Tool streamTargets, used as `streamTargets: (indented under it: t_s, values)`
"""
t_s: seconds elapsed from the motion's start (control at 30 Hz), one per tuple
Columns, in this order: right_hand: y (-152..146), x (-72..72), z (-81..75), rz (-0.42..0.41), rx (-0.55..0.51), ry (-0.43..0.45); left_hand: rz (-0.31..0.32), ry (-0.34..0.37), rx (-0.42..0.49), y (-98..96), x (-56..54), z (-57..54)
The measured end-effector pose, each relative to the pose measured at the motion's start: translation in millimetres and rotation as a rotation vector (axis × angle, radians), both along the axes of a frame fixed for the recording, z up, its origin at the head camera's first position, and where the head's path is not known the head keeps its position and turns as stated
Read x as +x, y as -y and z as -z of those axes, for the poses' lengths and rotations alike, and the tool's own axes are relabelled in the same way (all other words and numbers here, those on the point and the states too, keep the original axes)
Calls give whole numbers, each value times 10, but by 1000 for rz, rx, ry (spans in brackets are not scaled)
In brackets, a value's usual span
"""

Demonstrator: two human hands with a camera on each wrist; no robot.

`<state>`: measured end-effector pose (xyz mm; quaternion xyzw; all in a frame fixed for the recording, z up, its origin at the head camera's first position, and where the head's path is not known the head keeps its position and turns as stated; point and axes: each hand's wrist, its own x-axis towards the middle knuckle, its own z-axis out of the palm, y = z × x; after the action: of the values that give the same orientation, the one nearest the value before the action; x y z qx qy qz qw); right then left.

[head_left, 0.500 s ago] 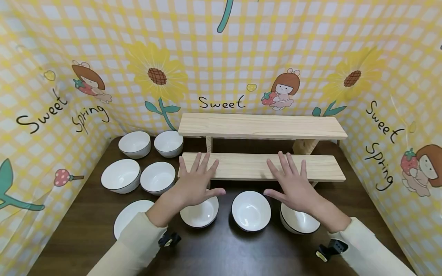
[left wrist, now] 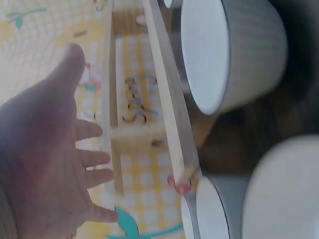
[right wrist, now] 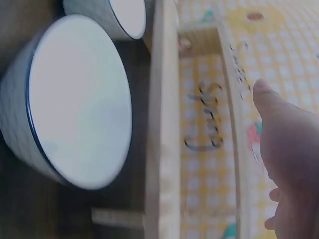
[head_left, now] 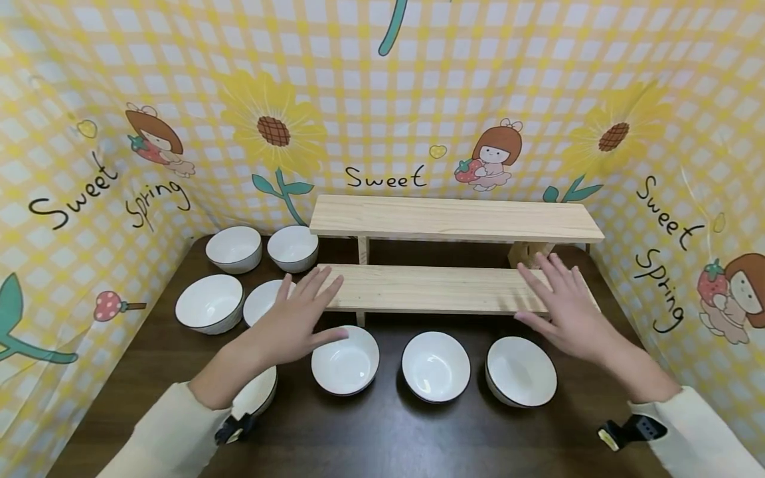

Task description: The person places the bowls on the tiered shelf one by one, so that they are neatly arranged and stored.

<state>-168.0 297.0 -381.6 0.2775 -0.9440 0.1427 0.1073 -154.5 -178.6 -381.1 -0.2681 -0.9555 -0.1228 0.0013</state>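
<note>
A two-tier wooden shelf stands at the back of the dark table, with an upper board (head_left: 454,219) and a lower board (head_left: 430,289). My left hand (head_left: 299,315) hovers flat with its fingers spread by the lower board's left end, partly covering a white bowl (head_left: 263,299). My right hand (head_left: 564,305) is flat and spread over the board's right end. Neither holds anything. Three white bowls (head_left: 344,360) (head_left: 435,366) (head_left: 521,372) sit in a row in front of the shelf. The left wrist view shows my palm (left wrist: 45,164) beside the shelf edge (left wrist: 169,99).
More white bowls stand at the left (head_left: 234,249) (head_left: 292,248) (head_left: 209,303), and another dish (head_left: 257,393) lies under my left forearm. Yellow checked backdrop walls (head_left: 89,199) close in the table on three sides. Both shelf boards are bare.
Both hands have slid apart from the middle of the lower board, the left one leftward and the right one rightward. The front bowls they covered now show fully.
</note>
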Motion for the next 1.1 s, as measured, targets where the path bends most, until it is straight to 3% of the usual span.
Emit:
streamTargets:
  t_s: [0.17,0.37,0.57,0.73,0.83,1.1]
  values:
    - [-376,-31,-92,75,-68,33,-20,5,40,415,108,28]
    - [-752,-100,-61,192,-200,226,-93,60,176,887,328,121]
    - [-1059,-199,98,276,-329,383,-151,122,320,1220,534,352]
    - [-1254,-281,274,359,-365,494,-122,103,413,1345,675,601]
    - [-1302,-335,356,369,-382,535,-84,82,460,1378,747,710]
    - [-1364,-493,558,287,-684,769,-77,65,452,1337,809,881]
